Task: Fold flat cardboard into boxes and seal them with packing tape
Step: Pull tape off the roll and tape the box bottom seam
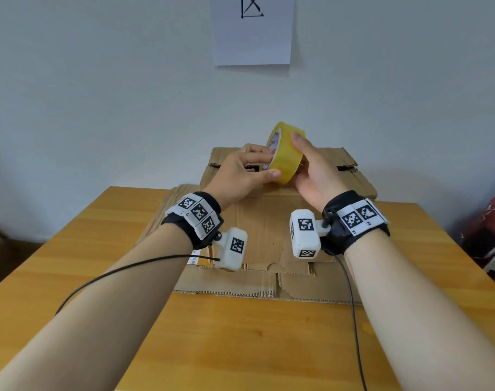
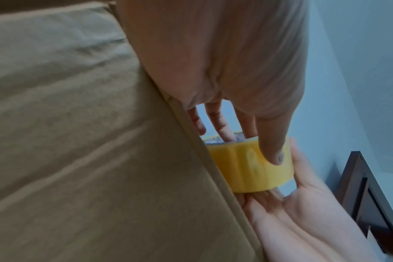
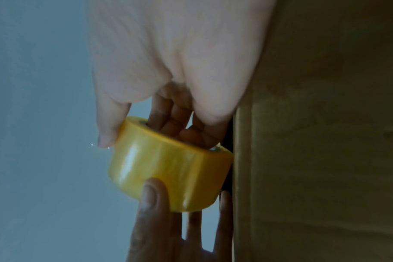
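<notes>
A yellow roll of packing tape (image 1: pixel 286 153) is held up on edge above the flat cardboard (image 1: pixel 269 238) lying on the wooden table (image 1: pixel 240 334). My left hand (image 1: pixel 246 173) pinches the roll from the left, thumb on the outer band and fingers at the core. My right hand (image 1: pixel 311 170) grips it from the right, thumb over the top of the band and fingers behind. The left wrist view shows the tape (image 2: pixel 251 166) under my left thumb (image 2: pixel 271 150). In the right wrist view the roll (image 3: pixel 168 172) sits between both hands beside the cardboard (image 3: pixel 314 141).
The flattened brown cardboard lies across the table's middle, its far flaps (image 1: pixel 345 162) reaching the pale wall. A white paper sheet (image 1: pixel 252 29) hangs on the wall. Red and dark fabric (image 1: pixel 492 238) sits off the table's right edge. Black cables (image 1: pixel 350 300) trail from both wrists.
</notes>
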### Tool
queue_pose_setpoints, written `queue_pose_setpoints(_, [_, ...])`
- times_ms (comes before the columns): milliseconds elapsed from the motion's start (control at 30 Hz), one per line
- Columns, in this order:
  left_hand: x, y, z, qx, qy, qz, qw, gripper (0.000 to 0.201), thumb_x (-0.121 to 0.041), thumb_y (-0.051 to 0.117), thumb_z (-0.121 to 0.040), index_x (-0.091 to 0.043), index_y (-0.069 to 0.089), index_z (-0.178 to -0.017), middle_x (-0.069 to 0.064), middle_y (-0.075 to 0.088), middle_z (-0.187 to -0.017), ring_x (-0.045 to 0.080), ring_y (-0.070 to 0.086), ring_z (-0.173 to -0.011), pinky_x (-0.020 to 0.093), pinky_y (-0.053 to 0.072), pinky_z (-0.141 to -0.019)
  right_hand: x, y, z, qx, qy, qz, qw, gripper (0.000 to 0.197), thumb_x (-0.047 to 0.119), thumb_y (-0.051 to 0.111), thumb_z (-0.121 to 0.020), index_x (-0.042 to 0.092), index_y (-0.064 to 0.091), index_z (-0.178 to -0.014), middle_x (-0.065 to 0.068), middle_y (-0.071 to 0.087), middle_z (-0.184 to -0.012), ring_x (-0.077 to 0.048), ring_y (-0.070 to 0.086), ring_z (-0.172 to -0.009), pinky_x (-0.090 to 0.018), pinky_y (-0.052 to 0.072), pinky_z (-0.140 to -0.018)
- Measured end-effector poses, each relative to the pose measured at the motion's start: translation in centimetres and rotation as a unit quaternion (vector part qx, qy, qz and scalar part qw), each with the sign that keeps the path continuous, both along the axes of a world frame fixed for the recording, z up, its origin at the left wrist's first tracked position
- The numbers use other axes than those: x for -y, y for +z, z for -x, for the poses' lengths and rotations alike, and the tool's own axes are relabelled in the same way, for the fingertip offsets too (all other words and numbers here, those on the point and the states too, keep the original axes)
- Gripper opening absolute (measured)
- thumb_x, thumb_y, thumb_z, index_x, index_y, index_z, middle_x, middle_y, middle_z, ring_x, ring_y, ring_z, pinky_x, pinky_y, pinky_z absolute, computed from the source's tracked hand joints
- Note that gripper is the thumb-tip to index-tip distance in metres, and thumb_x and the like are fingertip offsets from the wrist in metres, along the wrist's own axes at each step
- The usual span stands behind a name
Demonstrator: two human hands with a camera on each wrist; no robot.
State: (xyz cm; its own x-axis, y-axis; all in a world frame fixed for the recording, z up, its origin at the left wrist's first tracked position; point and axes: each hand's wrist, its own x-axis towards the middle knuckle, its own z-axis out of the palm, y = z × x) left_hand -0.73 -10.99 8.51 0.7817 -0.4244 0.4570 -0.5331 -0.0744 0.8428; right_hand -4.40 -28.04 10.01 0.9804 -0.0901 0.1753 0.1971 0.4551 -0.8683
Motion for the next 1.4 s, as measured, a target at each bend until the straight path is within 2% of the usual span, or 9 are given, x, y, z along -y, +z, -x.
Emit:
queue_pose_setpoints(167, [0.5,0.1,0.0,-0.023,0.031,0.026,0.999,0.029,-0.043,0.079,-0.077,-0.019,0.071,-0.092,-0.003,0.072,-0.103,0.009,0.067,-0.099,0.033,0.051,-0.098,0.2,-0.5,0.1,0.025,0.042,0.033,0.998,0.032,0.02,0.064,-0.091,0.002,0.066,-0.117,-0.028,0.063,-0.128,-0.04,0.058,-0.126,-0.051,0.043,-0.111])
queue_pose_setpoints(333, [0.1,0.4,0.1,-0.038,0.028,0.042,0.998,0.022,-0.017,0.079,-0.086,0.001,0.067,-0.085,0.01,0.075,-0.103,0.014,0.07,-0.092,0.026,0.054,-0.09,-0.1,-0.4,0.0,0.03,0.054,0.087,0.994,0.019,0.008,0.067,-0.086,0.005,0.076,-0.103,-0.023,0.07,-0.116,-0.034,0.065,-0.116,-0.042,0.05,-0.104])
queue_pose_setpoints(433, [0.0,0.6,0.4,-0.038,0.017,0.036,0.999,0.018,-0.008,0.08,-0.083,0.003,0.066,-0.086,-0.001,0.071,-0.085,0.002,0.064,-0.078,0.016,0.049,-0.076,-0.1,-0.1,-0.1,0.004,0.043,0.081,0.996,0.019,0.009,0.064,-0.09,0.003,0.074,-0.106,-0.022,0.07,-0.116,-0.034,0.066,-0.112,-0.044,0.051,-0.103])
queue_pose_setpoints(700, [-0.1,0.4,0.0,-0.027,-0.001,-0.022,0.999,0.024,-0.016,0.089,-0.073,-0.014,0.065,-0.076,0.007,0.07,-0.102,0.014,0.066,-0.098,0.042,0.047,-0.101,0.2,0.1,-0.7,-0.05,0.018,-0.001,0.999,0.037,0.03,0.066,-0.094,0.004,0.065,-0.12,-0.018,0.071,-0.12,-0.033,0.065,-0.118,-0.05,0.048,-0.107])
queue_pose_setpoints(833, [0.1,0.5,-0.6,-0.048,0.063,-0.012,0.997,0.033,-0.031,0.089,-0.066,-0.031,0.068,-0.091,0.002,0.055,-0.134,0.012,0.054,-0.124,0.031,0.039,-0.11,0.4,0.3,-0.4,-0.044,0.045,-0.007,0.998,0.037,0.032,0.057,-0.098,0.006,0.063,-0.123,-0.011,0.073,-0.112,-0.024,0.069,-0.107,-0.039,0.056,-0.092])
queue_pose_setpoints(967, [0.2,0.6,-0.4,-0.091,0.054,0.05,0.993,0.066,-0.036,0.091,-0.067,-0.022,0.055,-0.121,0.001,0.068,-0.12,0.007,0.07,-0.101,0.023,0.054,-0.088,0.8,0.0,-0.4,-0.032,0.066,-0.08,0.994,0.056,0.03,0.064,-0.088,0.001,0.055,-0.135,-0.015,0.064,-0.133,-0.028,0.062,-0.124,-0.04,0.055,-0.098])
queue_pose_setpoints(1100, [0.1,0.8,-0.5,-0.118,0.054,0.062,0.99,0.086,-0.043,0.085,-0.073,-0.022,0.038,-0.143,0.003,0.069,-0.121,0.011,0.072,-0.1,0.023,0.056,-0.082,0.8,-0.3,-0.4,-0.011,0.094,-0.071,0.993,0.039,0.016,0.066,-0.085,0.001,0.061,-0.121,-0.014,0.071,-0.115,-0.025,0.069,-0.109,-0.041,0.056,-0.097])
queue_pose_setpoints(1300, [0.3,0.8,-0.4,-0.103,0.057,0.066,0.991,0.094,-0.052,0.086,-0.056,-0.025,0.05,-0.139,-0.001,0.066,-0.125,0.008,0.069,-0.106,0.024,0.056,-0.089,0.5,0.0,-0.2,-0.01,0.101,0.006,0.995,0.024,0.006,0.062,-0.091,0.001,0.065,-0.114,-0.016,0.072,-0.109,-0.027,0.07,-0.103,-0.047,0.056,-0.095])
queue_pose_setpoints(1400, [0.2,0.9,-0.4,-0.104,0.052,0.086,0.989,0.097,-0.05,0.087,-0.053,-0.029,0.046,-0.139,0.003,0.064,-0.126,0.011,0.069,-0.107,0.027,0.057,-0.09,0.3,0.2,-0.1,-0.036,0.073,-0.004,0.997,0.034,0.021,0.069,-0.086,0.005,0.065,-0.116,-0.015,0.074,-0.108,-0.029,0.071,-0.103,-0.051,0.057,-0.092])
